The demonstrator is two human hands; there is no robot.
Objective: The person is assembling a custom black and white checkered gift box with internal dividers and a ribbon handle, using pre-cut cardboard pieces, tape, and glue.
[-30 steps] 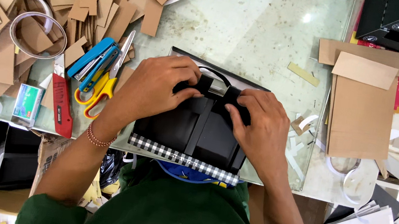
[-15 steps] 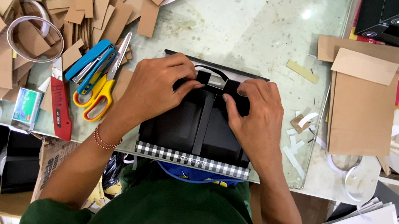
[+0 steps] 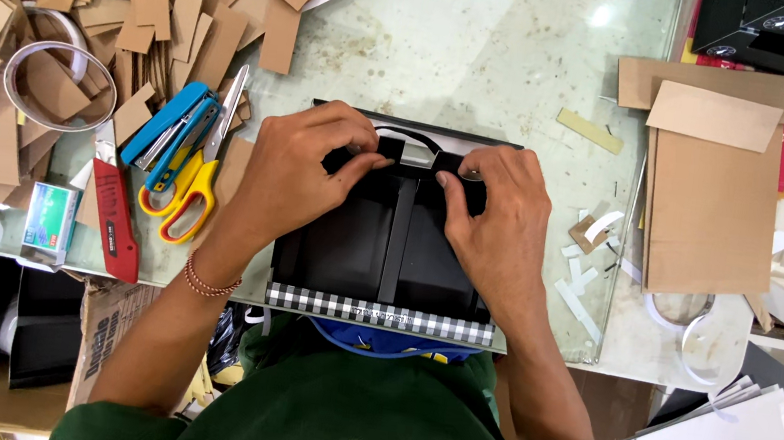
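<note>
A flat black box piece point(image 3: 389, 240) with a black-and-white checked front strip lies in front of me on the glass table point(image 3: 495, 52). My left hand point(image 3: 302, 173) presses on its upper left part, fingertips pinching a black flap near the top edge. At the upper right, my right hand point(image 3: 492, 228) presses the same flap with thumb and fingers. A thin black strip runs down the middle of the piece between my hands.
Left of the piece lie yellow-handled scissors point(image 3: 189, 193), a blue stapler point(image 3: 167, 125), a red utility knife point(image 3: 115, 219), a tape roll point(image 3: 47, 84) and several brown card pieces. A brown board stack point(image 3: 712, 207) sits on the right, with white paper scraps beside it.
The black piece has straightened square to the table edge. Both hands have shifted up along it to the top flap.
</note>
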